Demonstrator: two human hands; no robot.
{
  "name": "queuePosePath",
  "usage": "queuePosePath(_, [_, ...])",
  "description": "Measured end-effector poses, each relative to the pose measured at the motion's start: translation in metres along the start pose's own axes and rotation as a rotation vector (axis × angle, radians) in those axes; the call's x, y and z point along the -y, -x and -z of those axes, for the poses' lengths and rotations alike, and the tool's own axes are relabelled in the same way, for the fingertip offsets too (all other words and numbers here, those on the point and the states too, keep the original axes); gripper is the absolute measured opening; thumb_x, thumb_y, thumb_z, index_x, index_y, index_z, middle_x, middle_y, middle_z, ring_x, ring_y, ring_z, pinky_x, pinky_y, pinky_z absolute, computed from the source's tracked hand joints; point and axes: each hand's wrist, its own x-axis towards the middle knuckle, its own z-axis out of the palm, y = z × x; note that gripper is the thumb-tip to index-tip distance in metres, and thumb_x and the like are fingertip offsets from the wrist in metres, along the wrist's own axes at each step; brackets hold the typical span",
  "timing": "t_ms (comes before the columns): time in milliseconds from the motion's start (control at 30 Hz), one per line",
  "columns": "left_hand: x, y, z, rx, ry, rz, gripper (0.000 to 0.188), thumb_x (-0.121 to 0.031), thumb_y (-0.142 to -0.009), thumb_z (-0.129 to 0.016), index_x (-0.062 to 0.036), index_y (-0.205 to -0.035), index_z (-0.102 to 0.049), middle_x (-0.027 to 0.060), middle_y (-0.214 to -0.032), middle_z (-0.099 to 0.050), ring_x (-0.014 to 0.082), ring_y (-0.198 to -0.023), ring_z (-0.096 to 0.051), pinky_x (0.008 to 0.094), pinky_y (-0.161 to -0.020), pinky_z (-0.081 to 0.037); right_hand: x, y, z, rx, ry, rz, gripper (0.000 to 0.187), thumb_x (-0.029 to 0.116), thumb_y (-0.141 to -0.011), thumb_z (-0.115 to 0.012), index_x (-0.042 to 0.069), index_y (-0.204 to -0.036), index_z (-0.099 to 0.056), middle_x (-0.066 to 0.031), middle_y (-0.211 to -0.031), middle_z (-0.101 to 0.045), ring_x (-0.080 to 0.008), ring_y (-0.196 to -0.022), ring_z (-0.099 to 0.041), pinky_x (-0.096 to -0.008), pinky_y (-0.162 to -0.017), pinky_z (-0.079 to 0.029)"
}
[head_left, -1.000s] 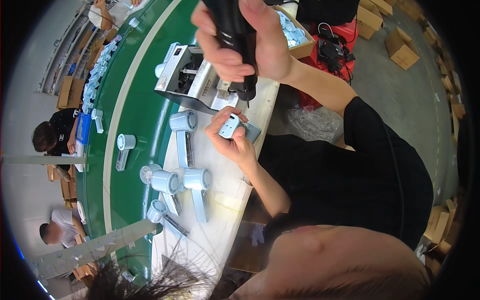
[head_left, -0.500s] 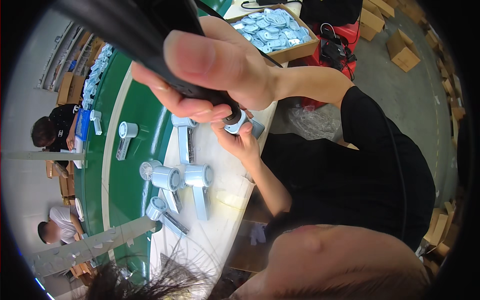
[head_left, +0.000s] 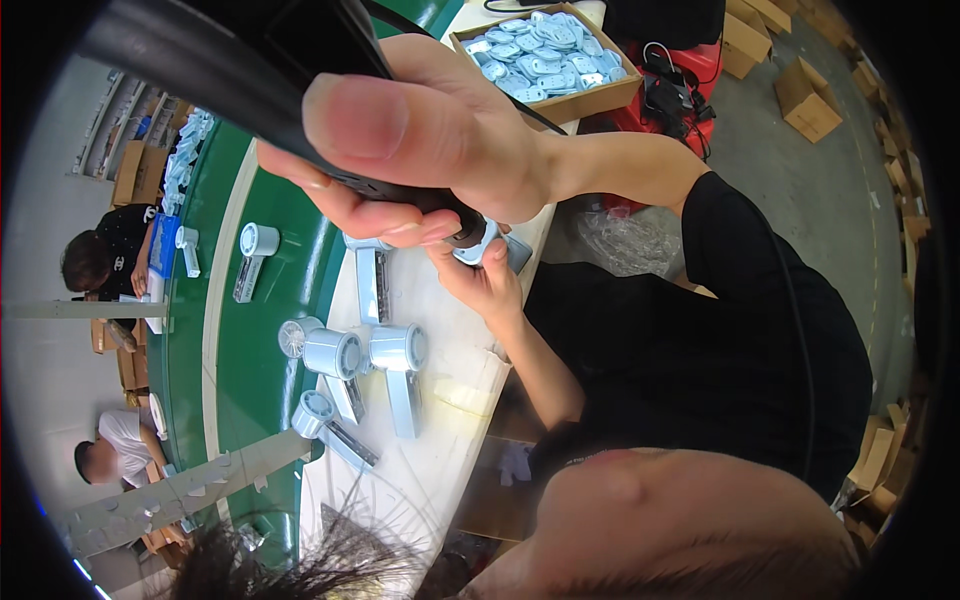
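My right hand (head_left: 430, 140) is wrapped round a black electric screwdriver (head_left: 190, 80), its thumb lying along the body. The driver's tip end meets a light blue handheld fan (head_left: 478, 243), which my left hand (head_left: 485, 285) grips from below. Fingers and the driver cover most of this fan, so the contact point is hidden. Beside my left hand, on the white table edge (head_left: 455, 400), lie several more light blue fans with round heads and long handles, among them one fan (head_left: 400, 350) closest to me and another fan (head_left: 372, 285).
A green conveyor (head_left: 265, 330) runs alongside the table, carrying a fan (head_left: 259, 240). A cardboard box (head_left: 560, 110) full of light blue plastic pieces stands beyond my right hand. Two people sit across the conveyor. A slanted metal bar (head_left: 200, 495) crosses in front. Cartons lie on the floor.
My right hand and the screwdriver have shifted slightly toward the picture's left and down. My left hand still grips the fan under the tip. The loose table fans lie as before.
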Motion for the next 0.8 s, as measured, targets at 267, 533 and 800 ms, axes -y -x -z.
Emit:
queuePosePath(267, [0.004,0.0,-0.007,0.032,0.022,-0.015,0.056,-0.046,-0.086,-0.066,0.0015,-0.107,-0.047,0.0119,-0.085,-0.06,0.016,-0.07,-0.058,0.0261,-0.065,-0.046,0.005,0.007,0.011,-0.007,-0.09,0.067,0.044,0.046,-0.086,-0.065,0.005,-0.073,-0.053,-0.0005,-0.053,-0.045,-0.0052,-0.039,-0.038,-0.0213,-0.037,-0.029])
queuePosePath(533, [-0.002,-0.004,0.0,0.088,-0.05,-0.081,0.051,-0.047,-0.088,-0.062,-0.0013,-0.106,-0.047,0.0179,-0.091,-0.06,0.0179,-0.067,-0.057,0.0272,-0.063,-0.046,-0.021,0.035,0.066,-0.151,0.114,0.126,0.065,0.072,-0.085,-0.043,0.007,-0.09,-0.039,-0.0003,-0.059,-0.045,-0.0041,-0.039,-0.037,-0.0189,-0.037,-0.035])
queuePosePath(800, [-0.074,-0.003,0.016,0.077,-0.432,-0.425,0.048,-0.047,-0.09,-0.058,-0.0006,-0.101,-0.053,0.0175,-0.077,-0.063,0.0255,-0.062,-0.061,0.0342,-0.059,-0.05,-0.081,0.079,0.113,-0.254,0.262,0.117,0.055,0.055,-0.085,-0.06,0.002,-0.094,-0.049,-0.0004,-0.061,-0.048,-0.0042,-0.045,-0.042,-0.0199,-0.042,-0.034])
